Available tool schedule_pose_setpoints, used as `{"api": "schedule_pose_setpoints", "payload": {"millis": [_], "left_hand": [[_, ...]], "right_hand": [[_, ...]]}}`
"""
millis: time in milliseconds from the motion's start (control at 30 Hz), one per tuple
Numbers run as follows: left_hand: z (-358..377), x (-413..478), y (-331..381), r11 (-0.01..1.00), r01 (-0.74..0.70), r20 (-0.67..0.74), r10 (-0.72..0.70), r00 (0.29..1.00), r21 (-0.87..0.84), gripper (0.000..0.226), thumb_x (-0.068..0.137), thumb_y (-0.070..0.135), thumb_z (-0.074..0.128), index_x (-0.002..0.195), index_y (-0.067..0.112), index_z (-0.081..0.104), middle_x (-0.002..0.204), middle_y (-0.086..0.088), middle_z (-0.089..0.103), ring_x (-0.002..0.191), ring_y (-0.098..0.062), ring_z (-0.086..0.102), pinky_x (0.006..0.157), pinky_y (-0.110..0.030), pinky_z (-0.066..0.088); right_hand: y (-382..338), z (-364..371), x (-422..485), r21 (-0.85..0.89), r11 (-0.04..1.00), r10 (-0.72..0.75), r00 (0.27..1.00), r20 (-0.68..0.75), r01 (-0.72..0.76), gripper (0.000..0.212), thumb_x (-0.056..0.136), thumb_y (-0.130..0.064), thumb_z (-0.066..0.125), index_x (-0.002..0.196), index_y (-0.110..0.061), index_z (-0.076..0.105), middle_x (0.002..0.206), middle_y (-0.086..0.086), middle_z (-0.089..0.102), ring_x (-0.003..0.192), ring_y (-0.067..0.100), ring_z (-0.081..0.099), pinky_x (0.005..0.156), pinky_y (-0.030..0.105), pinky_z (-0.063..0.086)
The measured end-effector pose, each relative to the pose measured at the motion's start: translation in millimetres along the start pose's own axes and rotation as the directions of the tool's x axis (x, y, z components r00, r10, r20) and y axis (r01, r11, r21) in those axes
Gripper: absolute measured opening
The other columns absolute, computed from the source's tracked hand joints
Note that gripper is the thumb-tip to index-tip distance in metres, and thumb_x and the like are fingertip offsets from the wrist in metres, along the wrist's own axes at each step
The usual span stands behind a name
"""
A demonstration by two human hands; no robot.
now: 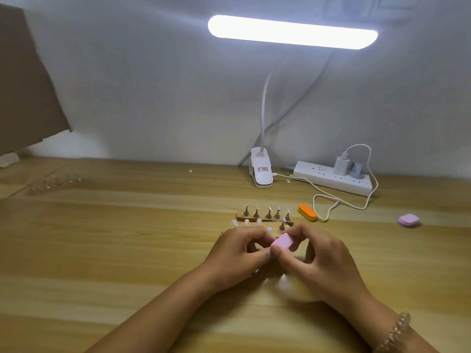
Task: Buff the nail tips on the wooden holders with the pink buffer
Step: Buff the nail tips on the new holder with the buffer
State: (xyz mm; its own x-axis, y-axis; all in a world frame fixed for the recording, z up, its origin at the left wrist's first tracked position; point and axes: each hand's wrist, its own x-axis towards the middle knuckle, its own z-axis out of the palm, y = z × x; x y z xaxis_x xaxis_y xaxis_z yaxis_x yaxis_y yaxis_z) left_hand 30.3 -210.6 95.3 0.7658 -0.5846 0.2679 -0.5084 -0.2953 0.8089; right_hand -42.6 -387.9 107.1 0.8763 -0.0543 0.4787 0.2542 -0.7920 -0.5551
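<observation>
- Wooden bench (102,238) is seen across lower half of frame, w/ white wall behind.
- Lit bar lamp (292,31) is seen at top centre-right; its clip base (261,171) is set at rear of bench.
- White power strip (331,178) is laid just right of clip base, w/ a charger (340,165) plugged in.
- Cardboard (25,85) is seen at upper left.
- Two wooden holders (265,218) are placed at centre, one behind the other, just above the hands; nail tips (246,222) are stood on them.
- Orange block (307,212) is laid just right of holders; pink pads (408,220) are stacked at far right.
- Pink buffer (281,242) is pinched betw. thumb and fingers of right hand (323,261), just below front holder, centre frame.
- Left hand (237,256) is curled, thumb tip brought up against buffer's lower end; what it grips, if anything, is hidden – cannot be told.
- Bead bracelet (397,329) is worn on right wrist, lower right.
</observation>
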Motion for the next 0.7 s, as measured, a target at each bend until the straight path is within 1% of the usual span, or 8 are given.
{"api": "schedule_pose_setpoints", "payload": {"millis": [100, 233, 300, 367, 433, 567, 633, 700], "left_hand": [[1, 0, -1, 1.0, -0.01, -0.013, 0.01, 1.0, -0.013, 0.007, 0.092, 0.018, 0.069, 0.096, 0.02, 0.075, 0.064, 0.027, 0.063, 0.05, 0.003, 0.051, 0.049, -0.013, 0.036], [-1, -1, 3, 0.999, -0.047, 0.011, 0.047, 0.999, -0.007, 0.015, 0.087, 0.021, 0.064, 0.097, 0.024, 0.075, 0.081, 0.018, 0.069, 0.056, 0.003, 0.048, 0.057, -0.013, 0.035], [-1, -1, 3, 0.999, -0.044, 0.007, 0.044, 0.999, -0.008, 0.015, 0.089, 0.024, 0.063, 0.099, 0.026, 0.075, 0.083, 0.016, 0.07, 0.062, -0.003, 0.053, 0.06, -0.022, 0.041], [-1, -1, 3, 0.999, -0.031, -0.012, 0.031, 0.999, -0.011, 0.015, 0.095, 0.022, 0.064, 0.104, 0.024, 0.076, 0.089, 0.01, 0.073, 0.075, -0.02, 0.063, 0.068, -0.04, 0.051], [-1, -1, 3, 0.999, -0.031, -0.026, 0.031, 0.999, -0.007, 0.016, 0.097, 0.018, 0.062, 0.107, 0.02, 0.075, 0.094, 0.004, 0.074, 0.087, -0.027, 0.066, 0.079, -0.049, 0.052], [-2, -1, 4, 0.999, -0.032, -0.035, 0.032, 0.999, 0.015, 0.019, 0.098, 0.01, 0.058, 0.108, 0.014, 0.074, 0.099, 0.002, 0.073, 0.094, -0.019, 0.066, 0.085, -0.047, 0.051], [-1, -1, 4, 0.999, -0.027, -0.042, 0.028, 0.999, 0.023, 0.018, 0.099, 0.011, 0.058, 0.107, 0.015, 0.074, 0.098, 0.003, 0.073, 0.093, -0.017, 0.066, 0.085, -0.045, 0.051], [-1, -1, 4, 0.999, -0.032, -0.049, 0.033, 0.998, 0.032, 0.016, 0.099, 0.015, 0.059, 0.104, 0.017, 0.074, 0.094, 0.004, 0.073, 0.09, -0.016, 0.066, 0.083, -0.043, 0.051]], "right_hand": [[5, 0, 2, -0.02, 0.999, 0.029, 0.999, -0.03, -0.029, 0.032, 0.077, -0.062, 0.061, 0.087, -0.031, 0.06, 0.08, -0.015, 0.061, 0.059, 0.004, 0.049, 0.056, 0.028, 0.039], [-1, 2, -4, -0.032, 0.998, -0.054, 0.998, 0.025, 0.055, 0.035, 0.076, -0.066, 0.055, 0.089, -0.033, 0.058, 0.082, -0.017, 0.059, 0.058, 0.012, 0.052, 0.053, 0.031, 0.044], [-1, 1, -2, -0.008, 0.999, -0.041, 0.999, 0.011, 0.041, 0.035, 0.077, -0.066, 0.056, 0.09, -0.034, 0.06, 0.083, -0.017, 0.06, 0.058, 0.013, 0.052, 0.053, 0.031, 0.045], [3, 0, 1, 0.011, 1.0, -0.002, 0.999, -0.035, 0.002, 0.034, 0.08, -0.064, 0.058, 0.091, -0.033, 0.062, 0.084, -0.016, 0.062, 0.057, 0.011, 0.052, 0.056, 0.034, 0.046], [2, 0, 1, -0.002, 1.0, -0.004, 0.999, -0.051, 0.004, 0.03, 0.081, -0.059, 0.057, 0.094, -0.033, 0.062, 0.087, -0.016, 0.062, 0.057, 0.009, 0.052, 0.058, 0.036, 0.048], [-9, 2, -4, -0.02, 0.996, -0.083, 0.996, -0.02, 0.083, 0.028, 0.079, -0.053, 0.056, 0.1, -0.036, 0.06, 0.09, -0.02, 0.06, 0.056, 0.011, 0.052, 0.054, 0.029, 0.047], [-7, 1, -2, 0.002, 0.999, -0.045, 0.998, -0.037, 0.046, 0.028, 0.079, -0.051, 0.062, 0.101, -0.034, 0.061, 0.09, -0.021, 0.061, 0.056, 0.01, 0.052, 0.057, 0.031, 0.048], [-2, 0, 0, -0.017, 1.0, -0.005, 0.997, -0.072, 0.004, 0.027, 0.08, -0.044, 0.07, 0.103, -0.031, 0.063, 0.091, -0.021, 0.061, 0.057, 0.001, 0.05, 0.06, 0.032, 0.047]]}}
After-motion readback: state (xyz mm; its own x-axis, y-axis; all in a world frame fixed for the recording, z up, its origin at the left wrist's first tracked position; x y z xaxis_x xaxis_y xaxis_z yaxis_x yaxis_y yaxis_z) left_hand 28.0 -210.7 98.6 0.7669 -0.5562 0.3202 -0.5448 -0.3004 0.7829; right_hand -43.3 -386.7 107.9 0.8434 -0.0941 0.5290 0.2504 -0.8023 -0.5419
